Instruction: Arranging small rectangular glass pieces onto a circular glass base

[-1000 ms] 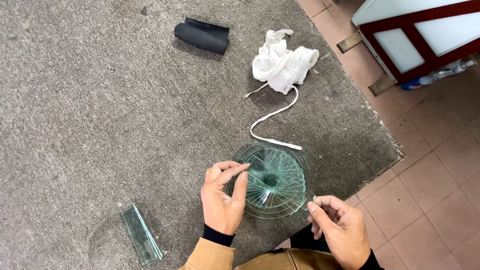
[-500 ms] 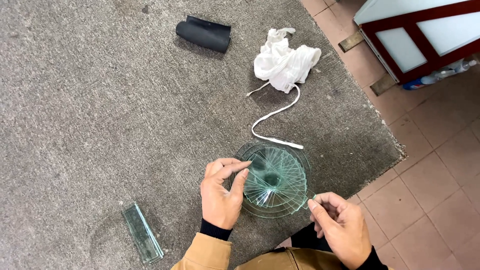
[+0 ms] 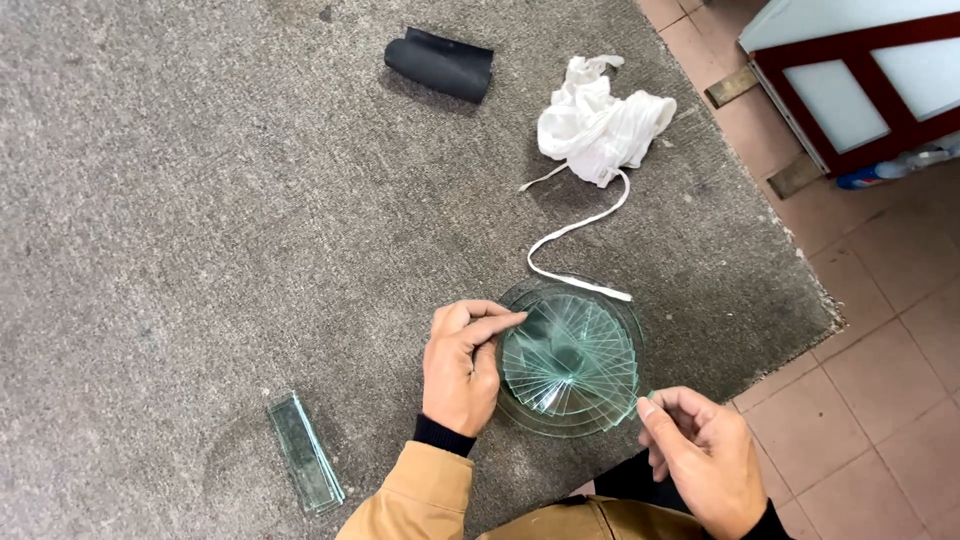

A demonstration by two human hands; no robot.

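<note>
Little change since the earlier frames: both hands sit where they were at the glass fan; the view has only drifted a bit. Left hand (image 3: 462, 368) lies knuckles-up on the grey carpet (image 3: 200, 200), forefinger stretched right, its tip touching the upper left edge of the glass strips (image 3: 570, 358), other fingers curled loosely, grasping nothing. Right hand (image 3: 700, 455) sits at the lower right of the fan, thumb and forefinger pinched on the end of one strip at the rim. The strips are fanned into a spiral disc on a round glass plate (image 3: 520, 415) near the carpet's front-right edge. Tiled floor (image 3: 880, 380) starts just right of it. A spare stack of glass strips (image 3: 305, 465) lies well left. White cloth (image 3: 600, 125) with its trailing strap ends just above the plate; black roll (image 3: 440, 65) lies far up. Wide carpet to the left.
</note>
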